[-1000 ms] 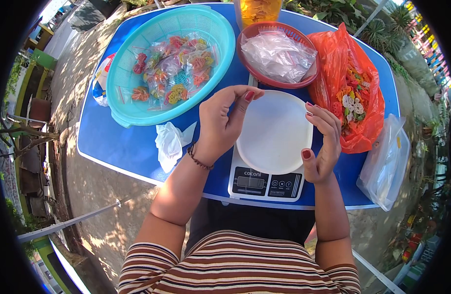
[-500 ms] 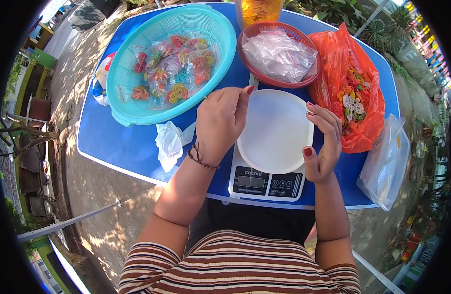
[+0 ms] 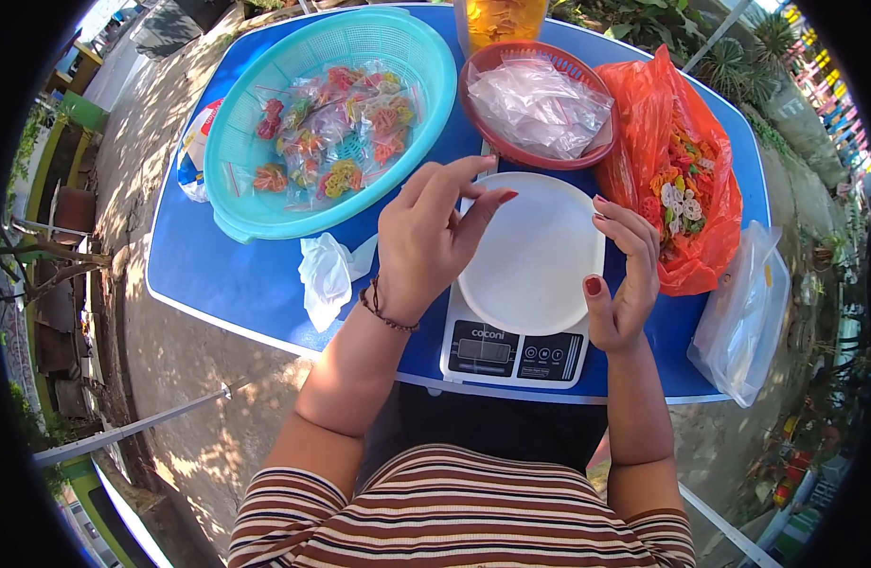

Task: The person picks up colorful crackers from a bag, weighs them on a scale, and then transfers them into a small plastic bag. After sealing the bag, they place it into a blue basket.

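Note:
A white kitchen scale [image 3: 462,359] with a round white plate [image 3: 530,256] stands at the front of the blue table. Over the plate's left edge is my left hand [image 3: 431,227], its fingers bent and parted from the thumb, with nothing in them. My right hand [image 3: 628,275] rests by the plate's right edge, thumb and fingers apart, holding nothing. Beyond the plate is a dark red basket [image 3: 601,151] of clear zip bags [image 3: 544,104]. To the right, an orange-red plastic bag [image 3: 634,104] lies open with colourful snack pieces [image 3: 684,194] inside.
A large turquoise basket [image 3: 237,213] at the left holds several small filled packets [image 3: 343,178]. A crumpled white plastic bag [image 3: 325,279] lies before it. Clear plastic bags [image 3: 741,317] hang over the right table edge. A container of orange-yellow contents [image 3: 502,21] stands at the back.
My left hand's fingers have lifted and spread from the thumb, which has moved slightly right and down over the plate. My right hand is almost unmoved.

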A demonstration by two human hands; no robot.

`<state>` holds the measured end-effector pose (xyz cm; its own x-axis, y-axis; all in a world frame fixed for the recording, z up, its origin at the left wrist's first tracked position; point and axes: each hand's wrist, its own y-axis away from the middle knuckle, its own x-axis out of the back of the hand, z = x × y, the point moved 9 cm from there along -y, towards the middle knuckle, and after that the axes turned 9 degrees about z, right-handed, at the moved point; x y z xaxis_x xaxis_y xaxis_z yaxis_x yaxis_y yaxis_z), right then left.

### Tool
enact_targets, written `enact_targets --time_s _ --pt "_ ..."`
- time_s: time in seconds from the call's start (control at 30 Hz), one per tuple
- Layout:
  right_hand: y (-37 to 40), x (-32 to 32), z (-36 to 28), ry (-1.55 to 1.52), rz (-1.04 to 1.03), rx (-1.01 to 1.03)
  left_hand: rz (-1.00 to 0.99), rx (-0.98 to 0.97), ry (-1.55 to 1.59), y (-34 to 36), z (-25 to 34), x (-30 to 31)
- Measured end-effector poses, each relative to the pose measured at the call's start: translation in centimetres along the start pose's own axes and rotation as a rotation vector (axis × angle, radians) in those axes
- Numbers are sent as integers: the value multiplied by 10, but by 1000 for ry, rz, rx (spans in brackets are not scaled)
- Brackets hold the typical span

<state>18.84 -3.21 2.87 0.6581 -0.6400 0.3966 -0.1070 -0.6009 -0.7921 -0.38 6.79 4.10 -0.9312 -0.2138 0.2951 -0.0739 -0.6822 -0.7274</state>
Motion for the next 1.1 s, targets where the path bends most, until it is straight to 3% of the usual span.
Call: enact_targets --time_s 0.03,0.1,0.2,0.3,0.4,0.53,0.63,0.73,0.77,0.87,1.0,1.03,1.1 --pt "0 0 4 9 5 -60 -103 3 -27 5 -2 -2" --pt "3 -2 12 28 17 -178 -116 -45 -33 6 -4 -8" --pt "22 -11 41 -32 25 -534 -113 -123 -39 4 -1 -12" --pt "27 -14 51 70 -91 -487 -100 -138 -13 4 0 -9" --pt "15 -8 40 129 -75 -358 -41 -150 26 2 1 -6" --pt "15 -11 36 92 -63 -384 -34 -131 -1 2 -5 -8" --pt "16 -11 35 116 -62 -390 -123 -112 -31 2 -1 -15" --pt "10 -5 29 93 -10 -357 -329 45 -45 7 -6 -24" --pt "7 -3 26 86 8 -339 -245 8 22 6 -6 -22" --pt "7 4 25 -80 102 -232 -327 118 117 12 -16 -27" --pt "8 -2 14 -509 47 -533 30 -157 220 5 10 7" --pt "15 -5 19 -503 -167 -514 50 -229 186 7 13 13" --pt "19 6 20 -455 -183 -431 134 -100 378 10 2 21"
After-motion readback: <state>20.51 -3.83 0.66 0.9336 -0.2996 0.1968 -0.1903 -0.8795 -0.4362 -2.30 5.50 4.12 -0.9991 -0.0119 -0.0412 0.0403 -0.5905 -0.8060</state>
